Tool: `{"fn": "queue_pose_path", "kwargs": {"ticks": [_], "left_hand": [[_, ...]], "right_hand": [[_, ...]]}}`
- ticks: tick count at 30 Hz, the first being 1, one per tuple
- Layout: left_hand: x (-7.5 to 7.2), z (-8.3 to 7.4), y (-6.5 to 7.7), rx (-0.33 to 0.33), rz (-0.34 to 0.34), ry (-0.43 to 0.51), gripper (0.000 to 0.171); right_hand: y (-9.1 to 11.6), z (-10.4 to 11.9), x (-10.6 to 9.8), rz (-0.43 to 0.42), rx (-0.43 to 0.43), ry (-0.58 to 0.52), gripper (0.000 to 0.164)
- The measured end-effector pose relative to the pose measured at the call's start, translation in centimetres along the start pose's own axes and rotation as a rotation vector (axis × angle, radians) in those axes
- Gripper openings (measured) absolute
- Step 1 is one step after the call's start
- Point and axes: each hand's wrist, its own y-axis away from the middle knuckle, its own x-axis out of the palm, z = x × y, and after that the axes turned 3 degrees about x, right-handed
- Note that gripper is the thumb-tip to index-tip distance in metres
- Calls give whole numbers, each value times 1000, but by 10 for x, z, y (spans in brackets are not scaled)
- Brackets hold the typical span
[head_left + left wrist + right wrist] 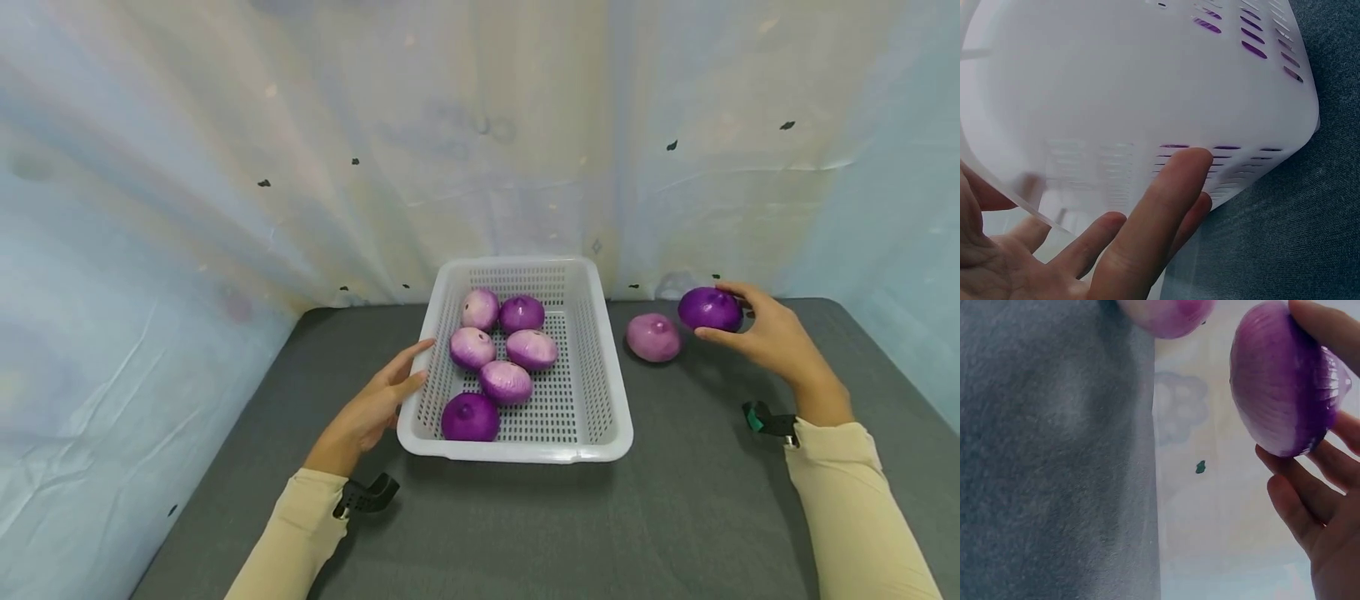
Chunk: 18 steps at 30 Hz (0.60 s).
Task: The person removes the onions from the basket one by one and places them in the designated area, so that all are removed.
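Observation:
My right hand (776, 337) holds a dark purple onion (709, 309) between thumb and fingers. In the right wrist view this onion (1282, 381) shows a pale side and a glossy dark side. Just left of it, a lighter pink-purple onion (654, 337) lies on the table. My left hand (375, 404) grips the left rim of a white perforated plastic basket (618, 408), its thumb and a finger over the edge. The left wrist view shows other fingers (1160, 212) along the basket's outer wall (1116, 81).
Inside the basket, several onions (506, 382) sit toward the left side, some dark purple, some pale pink. A dark grey cloth (525, 533) covers the table. Behind it hangs a pale plastic sheet (487, 150), with another light blue stretch (75, 375) at the left.

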Motion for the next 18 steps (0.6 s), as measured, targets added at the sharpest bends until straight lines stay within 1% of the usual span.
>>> {"fn": "queue_pose_path", "kwargs": {"ticks": [6,18], "left_hand": [[1,2,0,2,-5,-4,54],[0,3,-1,3,-6,2,55]], "right_hand": [[0,-5,3,29,10,12,94],[-1,-16,1,59,16,25,95]]}}
